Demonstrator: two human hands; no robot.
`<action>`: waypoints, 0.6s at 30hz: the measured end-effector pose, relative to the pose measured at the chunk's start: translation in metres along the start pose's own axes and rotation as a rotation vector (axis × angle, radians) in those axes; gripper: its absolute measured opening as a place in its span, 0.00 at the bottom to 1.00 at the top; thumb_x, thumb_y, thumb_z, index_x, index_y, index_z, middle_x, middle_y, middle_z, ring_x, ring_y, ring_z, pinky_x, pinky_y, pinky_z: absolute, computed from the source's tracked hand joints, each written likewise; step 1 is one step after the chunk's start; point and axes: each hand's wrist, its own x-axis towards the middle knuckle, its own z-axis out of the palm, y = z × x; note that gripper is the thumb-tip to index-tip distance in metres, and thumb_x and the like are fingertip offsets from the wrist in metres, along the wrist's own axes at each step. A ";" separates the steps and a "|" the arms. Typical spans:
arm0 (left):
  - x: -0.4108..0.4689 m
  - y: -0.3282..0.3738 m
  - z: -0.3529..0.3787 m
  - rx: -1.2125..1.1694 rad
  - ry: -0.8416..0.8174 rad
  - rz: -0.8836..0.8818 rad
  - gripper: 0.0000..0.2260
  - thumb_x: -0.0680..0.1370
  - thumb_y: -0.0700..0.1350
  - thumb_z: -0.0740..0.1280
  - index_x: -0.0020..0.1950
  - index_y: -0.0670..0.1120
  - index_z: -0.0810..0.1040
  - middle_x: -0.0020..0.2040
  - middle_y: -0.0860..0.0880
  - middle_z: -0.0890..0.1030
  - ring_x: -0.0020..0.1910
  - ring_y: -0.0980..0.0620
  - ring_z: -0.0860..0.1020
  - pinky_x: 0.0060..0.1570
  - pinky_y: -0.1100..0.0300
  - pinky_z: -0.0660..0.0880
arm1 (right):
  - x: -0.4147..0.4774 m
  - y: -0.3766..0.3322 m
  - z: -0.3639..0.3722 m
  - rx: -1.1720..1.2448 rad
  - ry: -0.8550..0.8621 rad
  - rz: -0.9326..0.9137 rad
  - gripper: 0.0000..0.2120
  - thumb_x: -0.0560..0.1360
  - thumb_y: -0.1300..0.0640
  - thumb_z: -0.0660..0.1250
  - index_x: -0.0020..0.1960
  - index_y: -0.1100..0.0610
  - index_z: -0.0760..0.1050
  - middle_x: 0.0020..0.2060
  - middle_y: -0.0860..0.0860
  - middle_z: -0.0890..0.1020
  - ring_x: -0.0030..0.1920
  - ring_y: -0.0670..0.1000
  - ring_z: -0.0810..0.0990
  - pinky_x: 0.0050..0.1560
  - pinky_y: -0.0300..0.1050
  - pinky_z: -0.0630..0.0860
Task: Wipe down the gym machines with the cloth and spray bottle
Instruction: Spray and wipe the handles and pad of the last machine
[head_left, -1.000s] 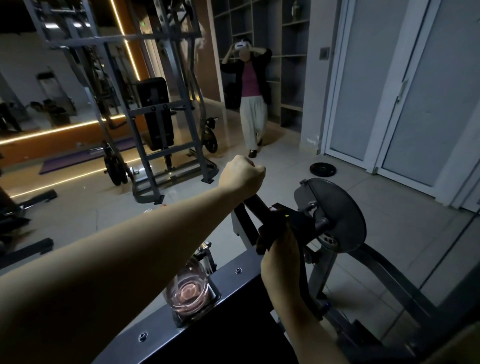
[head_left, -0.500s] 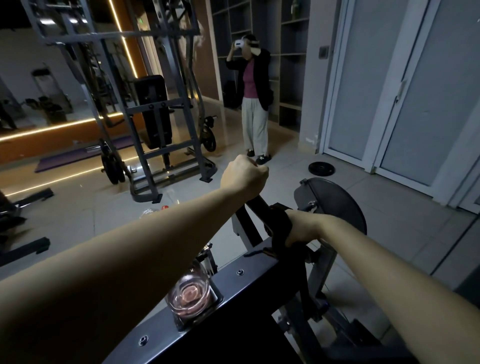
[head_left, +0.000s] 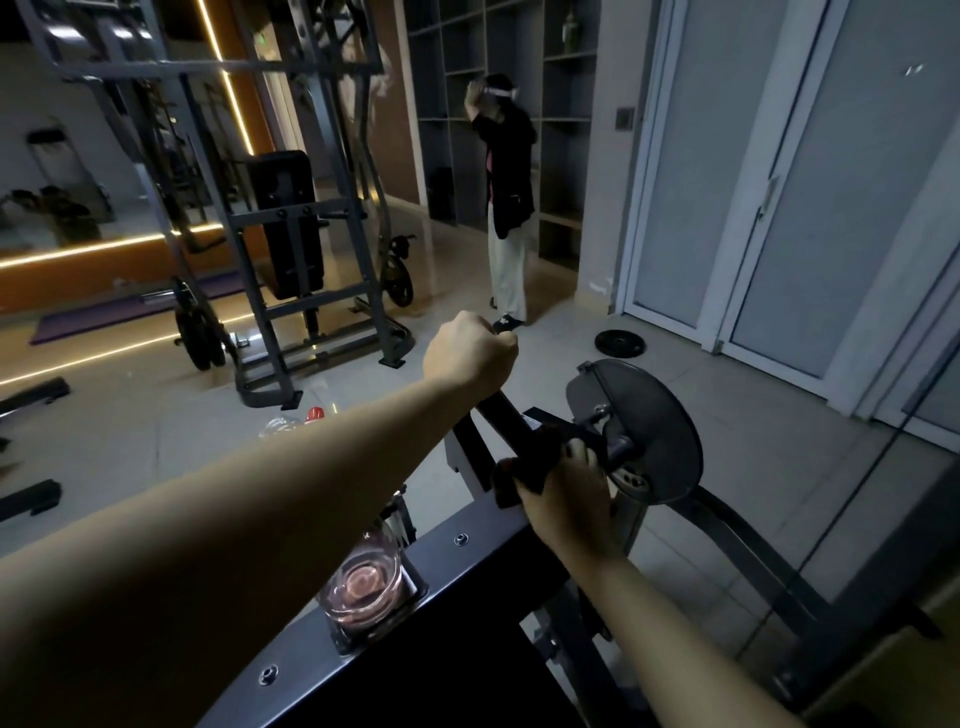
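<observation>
As the head view shows, the left hand (head_left: 470, 353) is closed in a fist around the top of the machine's black bar (head_left: 508, 415). The right hand (head_left: 563, 491) grips a dark cloth (head_left: 522, 465), wrapped against the bar lower down, beside a grey disc (head_left: 652, 431). A clear bottle (head_left: 363, 582) stands on the frame (head_left: 441, 556) under the left forearm. A second person (head_left: 506, 197) stands by the shelves.

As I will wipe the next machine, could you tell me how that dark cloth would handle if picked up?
The dark cloth is probably floppy: it bunches and wraps round the handle bar under the right hand. It seems light, since one hand pins it. It is unlikely to roll, but may sag or slide off if released.
</observation>
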 end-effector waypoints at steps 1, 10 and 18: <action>0.000 -0.001 0.000 -0.005 -0.001 0.000 0.13 0.73 0.49 0.64 0.30 0.45 0.73 0.31 0.46 0.81 0.32 0.43 0.79 0.36 0.55 0.77 | 0.008 -0.003 -0.002 0.073 -0.047 0.015 0.21 0.73 0.44 0.69 0.60 0.55 0.75 0.51 0.55 0.80 0.54 0.58 0.78 0.55 0.54 0.78; 0.005 -0.002 0.001 0.046 -0.005 0.006 0.11 0.74 0.50 0.63 0.36 0.44 0.76 0.35 0.47 0.81 0.37 0.45 0.80 0.39 0.56 0.76 | 0.056 -0.030 -0.046 0.382 -0.336 -0.213 0.20 0.69 0.60 0.74 0.58 0.61 0.74 0.49 0.55 0.82 0.48 0.55 0.79 0.43 0.40 0.67; 0.010 -0.004 0.002 -0.006 -0.021 -0.017 0.14 0.78 0.50 0.58 0.44 0.43 0.78 0.41 0.45 0.78 0.39 0.42 0.74 0.36 0.55 0.64 | 0.063 -0.076 -0.053 0.216 -0.119 -0.250 0.21 0.73 0.41 0.69 0.57 0.57 0.78 0.52 0.56 0.84 0.53 0.58 0.82 0.46 0.44 0.72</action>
